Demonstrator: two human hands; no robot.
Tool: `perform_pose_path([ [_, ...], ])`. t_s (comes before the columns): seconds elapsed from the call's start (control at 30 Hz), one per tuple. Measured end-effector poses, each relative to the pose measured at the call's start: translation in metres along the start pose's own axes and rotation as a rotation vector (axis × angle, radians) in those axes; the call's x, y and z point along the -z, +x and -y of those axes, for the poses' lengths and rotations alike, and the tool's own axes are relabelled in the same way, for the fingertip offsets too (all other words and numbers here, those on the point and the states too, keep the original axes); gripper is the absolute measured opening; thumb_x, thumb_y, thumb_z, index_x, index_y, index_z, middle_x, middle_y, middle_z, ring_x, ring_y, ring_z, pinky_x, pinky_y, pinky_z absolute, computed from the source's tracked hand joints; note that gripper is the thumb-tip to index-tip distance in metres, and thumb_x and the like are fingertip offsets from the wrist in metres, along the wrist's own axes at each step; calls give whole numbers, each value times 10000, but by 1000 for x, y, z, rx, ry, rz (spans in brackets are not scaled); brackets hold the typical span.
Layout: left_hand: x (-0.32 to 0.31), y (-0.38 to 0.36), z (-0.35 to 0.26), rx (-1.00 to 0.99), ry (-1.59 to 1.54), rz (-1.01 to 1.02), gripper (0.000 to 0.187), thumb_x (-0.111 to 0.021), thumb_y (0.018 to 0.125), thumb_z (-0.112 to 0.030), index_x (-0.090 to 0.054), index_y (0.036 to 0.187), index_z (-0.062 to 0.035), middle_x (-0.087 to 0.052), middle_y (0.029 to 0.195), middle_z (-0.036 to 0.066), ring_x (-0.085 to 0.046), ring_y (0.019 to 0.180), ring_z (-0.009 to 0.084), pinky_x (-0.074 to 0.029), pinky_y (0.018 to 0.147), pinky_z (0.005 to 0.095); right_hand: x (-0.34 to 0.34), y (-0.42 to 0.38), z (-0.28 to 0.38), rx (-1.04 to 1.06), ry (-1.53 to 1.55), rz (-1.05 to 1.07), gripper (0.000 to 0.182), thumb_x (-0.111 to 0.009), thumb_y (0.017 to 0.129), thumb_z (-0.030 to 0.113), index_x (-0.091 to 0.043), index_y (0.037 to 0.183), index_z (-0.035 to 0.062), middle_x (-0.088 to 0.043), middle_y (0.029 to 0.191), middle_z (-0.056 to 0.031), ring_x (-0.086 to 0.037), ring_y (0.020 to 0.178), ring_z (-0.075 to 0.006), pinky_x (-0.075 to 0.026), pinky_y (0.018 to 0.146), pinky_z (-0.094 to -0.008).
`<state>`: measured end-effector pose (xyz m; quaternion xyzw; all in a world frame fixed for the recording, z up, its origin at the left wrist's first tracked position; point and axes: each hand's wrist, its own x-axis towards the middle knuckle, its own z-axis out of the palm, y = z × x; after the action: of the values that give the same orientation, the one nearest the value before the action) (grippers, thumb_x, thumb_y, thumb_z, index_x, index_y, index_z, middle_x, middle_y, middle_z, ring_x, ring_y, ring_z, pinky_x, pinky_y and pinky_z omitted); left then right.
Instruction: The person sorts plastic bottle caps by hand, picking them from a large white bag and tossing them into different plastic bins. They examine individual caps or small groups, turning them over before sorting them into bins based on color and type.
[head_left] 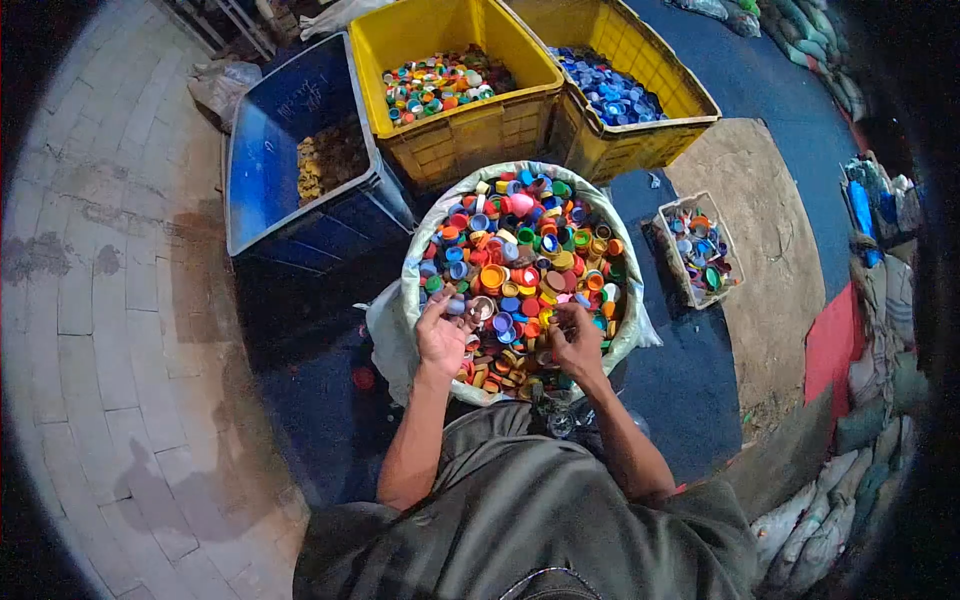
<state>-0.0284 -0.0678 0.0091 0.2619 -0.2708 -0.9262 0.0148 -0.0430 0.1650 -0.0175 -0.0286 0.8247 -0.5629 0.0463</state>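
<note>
I see my left hand (441, 345) and right hand (578, 345) apart, low over mixed-colour plastic caps (492, 279) heaped in a round white sack (409, 280) — grip I cannot tell. Blue plastic caps (615, 92) lie grouped in the far right yellow plastic bin (635, 149).
</note>
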Motion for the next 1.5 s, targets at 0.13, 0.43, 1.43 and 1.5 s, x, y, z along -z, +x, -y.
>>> perform_pose_path([
  [0.13, 7, -1, 5, 35, -65, -92, 149, -604, 885, -212, -595, 943, -74, -614, 850, 48, -607, 805, 200, -505, 778, 388, -5, 3, 9, 263, -287, 73, 369, -657, 753, 67, -550, 1105, 34, -618, 909, -154, -577, 890, -336, -458, 782, -423],
  [0.43, 15, -8, 12, 70, -71, -82, 184, -566, 918, -250, -572, 933, -67, -608, 850, 67, -591, 783, 199, -481, 715, 359, -19, 2, 12, 610, -618, 342, 588, -675, 744, 174, -489, 1298, 108, -642, 891, -15, -491, 904, -228, -367, 786, -389],
  [1.43, 28, 7, -25, -272, 651, -302, 221, -672, 852, -155, -571, 1013, -41, -634, 886, 38, -523, 670, 76, -456, 569, 268, 10, 4, 16, -343, 916, 13, 466, -655, 816, 103, -489, 1244, 23, -595, 976, -68, -602, 793, -162, -492, 749, -272],
  [1.5, 20, 9, -22, -277, 849, -346, 228, -680, 836, -113, -572, 1013, -19, -639, 896, 49, -563, 715, 89, -481, 626, 278, 12, 5, 18, -397, 1148, 22, 468, -624, 820, 159, -486, 1246, 24, -589, 1008, -91, -610, 813, -185, -501, 744, -289],
])
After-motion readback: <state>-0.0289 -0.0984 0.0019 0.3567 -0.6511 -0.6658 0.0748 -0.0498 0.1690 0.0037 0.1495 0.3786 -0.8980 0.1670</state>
